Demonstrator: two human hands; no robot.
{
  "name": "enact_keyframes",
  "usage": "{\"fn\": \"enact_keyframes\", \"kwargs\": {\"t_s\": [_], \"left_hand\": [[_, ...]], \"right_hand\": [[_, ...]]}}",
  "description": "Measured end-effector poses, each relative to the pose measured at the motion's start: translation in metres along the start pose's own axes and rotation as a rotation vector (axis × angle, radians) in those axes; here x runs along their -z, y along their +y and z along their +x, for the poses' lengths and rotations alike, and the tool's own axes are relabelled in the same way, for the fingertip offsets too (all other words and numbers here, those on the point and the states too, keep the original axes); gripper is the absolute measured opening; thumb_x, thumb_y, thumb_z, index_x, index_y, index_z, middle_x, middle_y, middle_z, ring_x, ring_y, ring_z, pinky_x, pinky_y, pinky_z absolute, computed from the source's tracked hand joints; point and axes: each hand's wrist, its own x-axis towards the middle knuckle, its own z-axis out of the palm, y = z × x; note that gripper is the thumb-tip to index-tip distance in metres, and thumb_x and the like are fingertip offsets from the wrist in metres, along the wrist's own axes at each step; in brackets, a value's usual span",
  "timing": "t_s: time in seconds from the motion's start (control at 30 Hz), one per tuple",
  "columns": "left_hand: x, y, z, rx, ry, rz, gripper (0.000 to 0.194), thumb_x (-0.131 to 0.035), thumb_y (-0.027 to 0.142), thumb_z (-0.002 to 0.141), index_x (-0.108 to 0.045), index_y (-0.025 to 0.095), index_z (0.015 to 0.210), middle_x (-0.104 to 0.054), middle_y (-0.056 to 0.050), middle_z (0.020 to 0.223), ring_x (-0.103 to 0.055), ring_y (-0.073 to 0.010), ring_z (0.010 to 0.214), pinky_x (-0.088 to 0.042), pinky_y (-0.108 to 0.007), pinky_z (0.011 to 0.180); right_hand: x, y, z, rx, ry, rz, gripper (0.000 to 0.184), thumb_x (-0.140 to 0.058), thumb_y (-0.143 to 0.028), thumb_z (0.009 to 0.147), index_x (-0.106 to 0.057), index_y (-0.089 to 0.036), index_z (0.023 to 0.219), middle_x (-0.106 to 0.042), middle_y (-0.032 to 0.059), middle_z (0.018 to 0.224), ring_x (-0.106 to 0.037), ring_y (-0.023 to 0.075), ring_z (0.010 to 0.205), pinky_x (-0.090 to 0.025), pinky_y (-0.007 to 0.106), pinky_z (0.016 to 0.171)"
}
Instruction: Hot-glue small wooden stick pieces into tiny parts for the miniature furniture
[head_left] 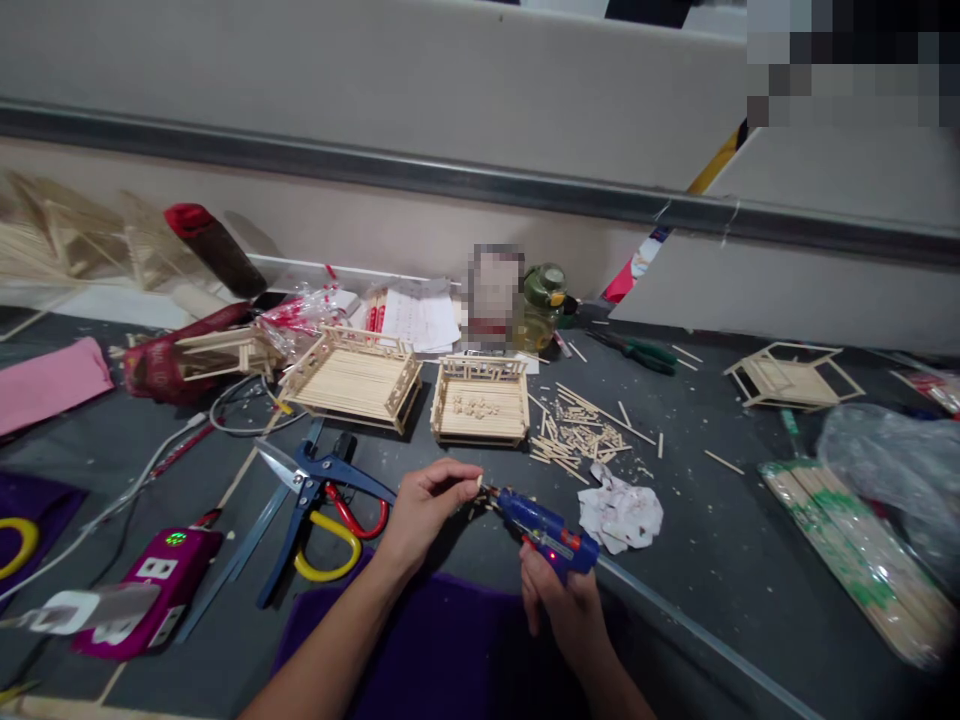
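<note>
My right hand (564,605) is wrapped around the handle of a blue hot glue gun (538,522), whose small red light is on. A long clear glue stick (697,630) runs out of its back end. Between thumb and fingers, my left hand (424,505) pinches a small pale wooden piece (479,481). The nozzle is right at this piece; whether they touch I cannot tell. Just beyond stands a little tray-like frame of wooden sticks (480,432) with several tiny wooden bits on its deck. A larger stick frame (360,385) stands to its left.
Cut stick pieces (581,435) lie scattered beside crumpled paper (621,510). Blue-handled cutters (300,490) and scissors (330,548) rest left of my left hand, near a magenta power strip (154,590). Bagged sticks (847,560) lie right; a green bottle (544,300) stands behind.
</note>
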Motion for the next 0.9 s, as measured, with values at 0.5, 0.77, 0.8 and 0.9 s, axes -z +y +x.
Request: {"fn": "enact_keyframes", "kwargs": {"t_s": [0.5,0.77,0.8,0.9], "left_hand": [[0.002,-0.003,0.002,-0.041,-0.023,0.011,0.014,-0.077,0.025,0.071,-0.076,0.018,0.083,-0.065,-0.002,0.078,-0.058,-0.0129,0.073,-0.044,-0.023,0.068],[0.005,-0.005,0.005,-0.106,-0.018,0.071,0.015,-0.075,0.027,0.072,-0.077,0.018,0.085,-0.065,-0.003,0.081,-0.058,-0.0144,0.076,-0.044,-0.024,0.07],[0.006,-0.006,0.005,-0.129,-0.014,0.096,0.015,-0.075,0.027,0.073,-0.076,0.019,0.085,-0.065,-0.003,0.081,-0.059,-0.0149,0.077,-0.045,-0.024,0.071],[0.006,-0.006,0.004,-0.232,-0.011,0.197,0.014,-0.071,0.028,0.077,-0.076,0.021,0.088,-0.065,-0.003,0.083,-0.06,-0.0157,0.079,-0.045,-0.025,0.071]], "right_hand": [[-0.002,0.006,0.005,-0.048,-0.003,-0.014,0.045,-0.054,-0.059,0.083,-0.05,-0.019,0.063,-0.038,-0.0073,0.033,-0.034,0.0067,0.028,-0.027,0.021,0.035],[-0.003,-0.005,0.004,-0.015,0.057,0.063,0.044,-0.057,-0.058,0.081,-0.055,-0.015,0.072,-0.054,-0.0027,0.048,-0.042,0.0058,0.027,-0.028,0.018,0.033],[-0.001,-0.007,0.003,-0.009,0.086,0.089,0.043,-0.058,-0.057,0.082,-0.057,-0.014,0.076,-0.06,-0.0001,0.054,-0.044,0.006,0.028,-0.03,0.018,0.034],[0.011,-0.01,0.0,-0.023,0.189,0.197,0.045,-0.057,-0.059,0.081,-0.059,-0.014,0.082,-0.069,0.0073,0.069,-0.055,0.0107,0.035,-0.038,0.021,0.037]]}}
